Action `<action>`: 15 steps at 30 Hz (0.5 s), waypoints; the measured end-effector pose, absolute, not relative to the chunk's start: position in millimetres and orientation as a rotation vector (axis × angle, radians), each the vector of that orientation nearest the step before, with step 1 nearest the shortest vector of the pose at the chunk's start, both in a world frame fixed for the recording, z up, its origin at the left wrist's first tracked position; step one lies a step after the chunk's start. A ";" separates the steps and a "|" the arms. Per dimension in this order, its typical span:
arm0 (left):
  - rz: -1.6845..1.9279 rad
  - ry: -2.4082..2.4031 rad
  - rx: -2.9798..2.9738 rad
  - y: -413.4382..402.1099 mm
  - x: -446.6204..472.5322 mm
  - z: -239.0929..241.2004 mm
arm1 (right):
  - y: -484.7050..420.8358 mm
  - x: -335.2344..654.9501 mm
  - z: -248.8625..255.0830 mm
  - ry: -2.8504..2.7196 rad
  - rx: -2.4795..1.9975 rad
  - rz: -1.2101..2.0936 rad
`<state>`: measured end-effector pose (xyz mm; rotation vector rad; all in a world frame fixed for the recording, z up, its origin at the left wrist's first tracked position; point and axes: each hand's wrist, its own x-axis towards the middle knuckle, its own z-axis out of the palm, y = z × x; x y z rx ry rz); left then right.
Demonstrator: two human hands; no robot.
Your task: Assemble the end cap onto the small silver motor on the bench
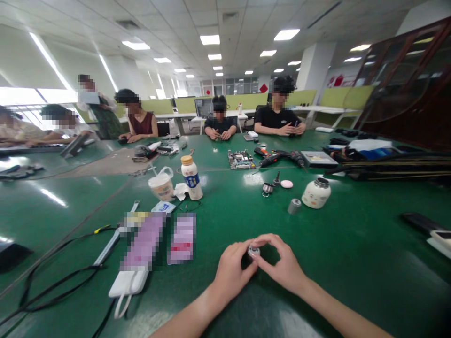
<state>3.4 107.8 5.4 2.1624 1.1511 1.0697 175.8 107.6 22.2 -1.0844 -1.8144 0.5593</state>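
Observation:
My left hand (232, 266) and my right hand (284, 263) meet low over the green table, fingers curved. Between their fingertips they hold a small round silvery-grey part (253, 251); its exact kind is not clear. Beyond them a grey metal cylinder (294, 206) stands on the tabletop. Right of that is a squat white bottle (316, 193) with small printed figures and an open metal neck. A metal cap-like piece (267, 188), a small dark pointed part (277, 179) and a pale pink oval piece (286, 184) lie farther back.
On the left are a milk bottle (191, 179), a lidded plastic cup (161, 186), a white power bank (128, 281) and black cables (63, 291). A circuit board (241, 159) and power drills (282, 158) lie farther back. Several people sit around the table (218, 211); one stands.

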 end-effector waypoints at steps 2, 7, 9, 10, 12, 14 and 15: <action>1.067 1.155 2.154 108.0 4.2 7.9 | 113.7 170.8 28.1 -1.791 -1.125 0.649; 1.061 1.174 2.122 108.7 5.1 8.1 | 124.0 176.3 42.8 -1.672 -1.135 0.745; 1.060 1.184 2.105 109.0 4.9 6.6 | 128.2 190.4 44.7 -1.616 -1.134 0.730; 1.058 1.192 2.095 109.1 4.8 6.0 | 130.4 199.2 43.5 -1.597 -1.143 0.720; 1.046 1.208 2.073 109.4 4.8 5.5 | 134.7 217.0 35.9 -1.612 -1.191 0.725; 1.029 1.216 2.059 109.7 5.0 5.8 | 138.3 231.7 22.8 -1.659 -1.237 0.771; 1.023 1.218 2.054 109.9 5.0 6.0 | 139.9 237.1 15.4 -1.702 -1.248 0.786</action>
